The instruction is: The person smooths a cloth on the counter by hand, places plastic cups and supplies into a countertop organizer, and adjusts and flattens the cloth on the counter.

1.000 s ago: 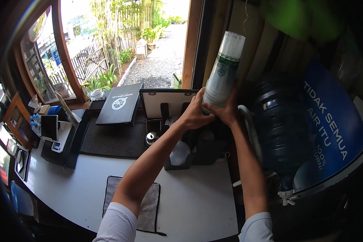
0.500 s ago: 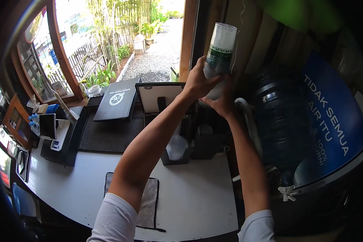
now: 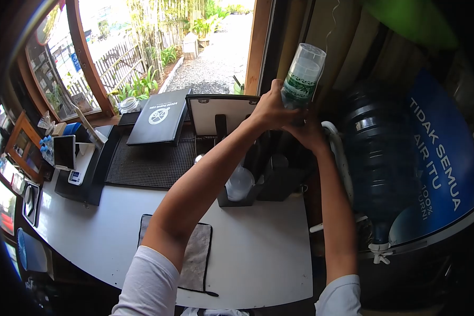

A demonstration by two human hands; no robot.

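A tall stack of clear plastic cups (image 3: 302, 79) with a green printed band is held up and tilted near the door post. My left hand (image 3: 273, 109) is closed around its side, below the green band. Lower down, my right hand (image 3: 309, 134) is closed at the stack's bottom end, its fingers partly hidden in shadow. Under my forearms, a black holder (image 3: 236, 201) on the counter contains a translucent plastic cup or lid (image 3: 240, 183).
On the white counter (image 3: 258, 253) lies a grey cloth (image 3: 197, 258). A black menu folder (image 3: 160, 117) rests on a dark mat (image 3: 147, 163). At the left stands a phone-like screen (image 3: 65, 151). A large water bottle (image 3: 376, 158) is upside down at the right, beside a blue sign (image 3: 442, 152).
The view has shifted slightly, so the counter's things sit a little differently. Both hands and the cup stack appear lower and further right in view. My grip looks much the same.
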